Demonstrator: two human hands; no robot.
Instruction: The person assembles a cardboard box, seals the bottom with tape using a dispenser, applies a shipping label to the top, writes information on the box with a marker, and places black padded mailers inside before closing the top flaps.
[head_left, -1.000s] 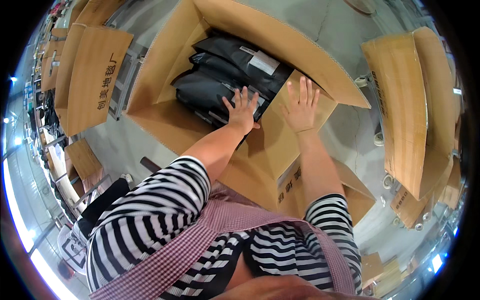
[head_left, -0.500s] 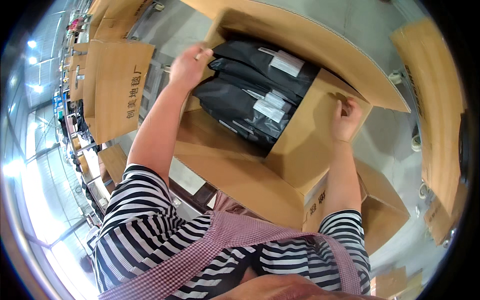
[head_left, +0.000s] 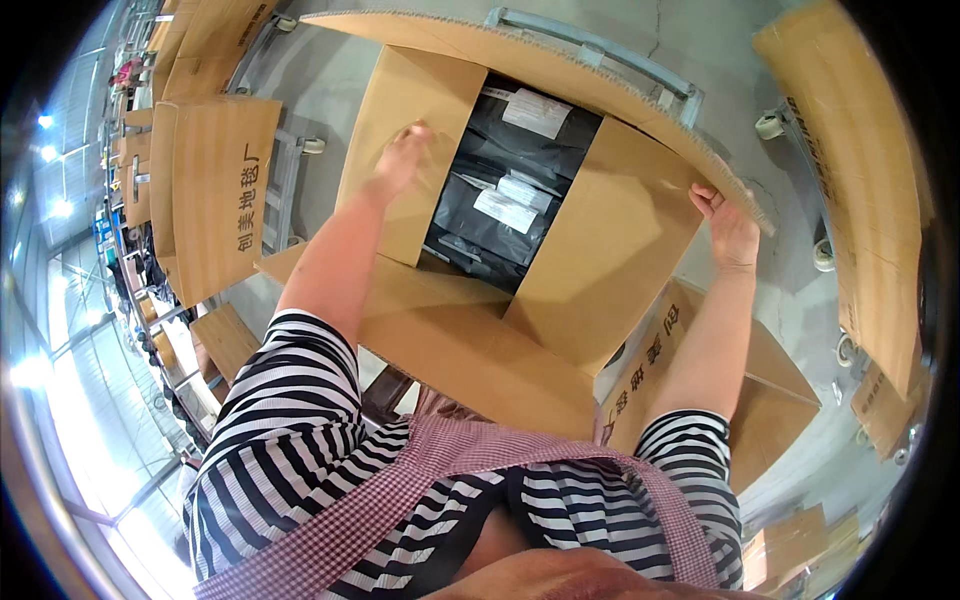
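Observation:
An open cardboard box [head_left: 470,345] stands in front of me, with black plastic packages [head_left: 490,150] bearing white labels inside. Its left flap [head_left: 425,85] and right flap [head_left: 600,235] lean inward and partly cover the packages. My left hand [head_left: 400,160] rests against the left flap, fingers outstretched and slightly blurred. At the right end of the raised far flap [head_left: 560,60], my right hand [head_left: 732,228] has its fingers loosely bent and apart, close to the cardboard. The near flap slopes down toward my apron.
Another carton [head_left: 225,190] stands at the left and a tall one [head_left: 850,180] at the right, near wheeled metal frames. A lower box [head_left: 770,400] sits beside my right forearm. Behind the far flap runs a metal cart rail [head_left: 590,42].
The left and right flaps now lie farther inward, covering the package ends. My left hand has moved from the box's left edge onto the flap; my right hand has shifted outward to the far flap.

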